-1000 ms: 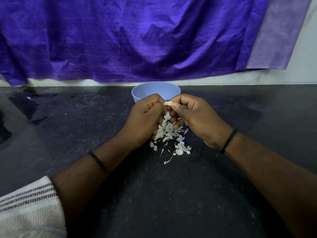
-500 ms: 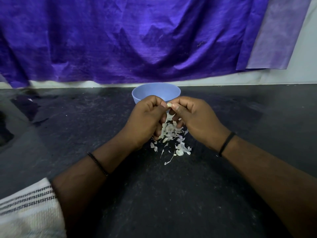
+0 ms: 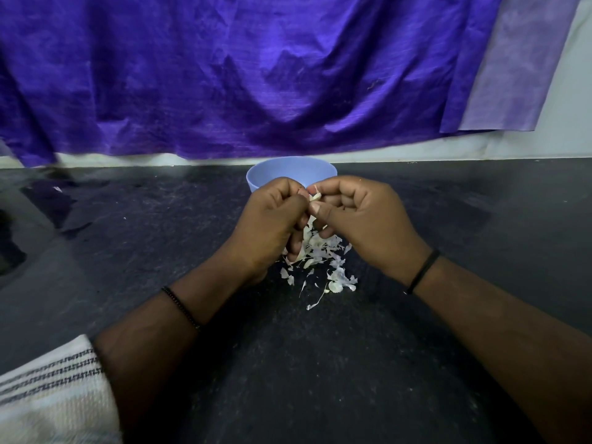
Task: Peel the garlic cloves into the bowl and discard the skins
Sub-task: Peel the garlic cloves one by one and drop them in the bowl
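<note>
Both hands meet over the skins [image 3: 315,251], just in front of the bowl [image 3: 290,173]. Left hand [image 3: 272,225] and right hand [image 3: 358,219] are curled, fingertips together, both pinching one clove [image 3: 315,197] between them. Looks like the left steadies it while the right thumb and forefinger work at the skin; a thin stem-like tip sticks up from the clove, so the peel is probably not finished. Holding it directly above the pile makes sense: loose skin drops onto the heap instead of scattering, and the bowl stays clean for peeled cloves only. Bowl sits just behind the hands, so the drop should be a short reach forward. Can't see into the bowl from this angle, so count of finished cloves is unknown. Skins lie on the dark counter [image 3: 320,379], partly under the hands, a few strands trailing toward the person. Judging by pile size, several cloves are done. Discard step not yet started. Risk: skin bits clinging to fingers and riding into the bowl.
</note>
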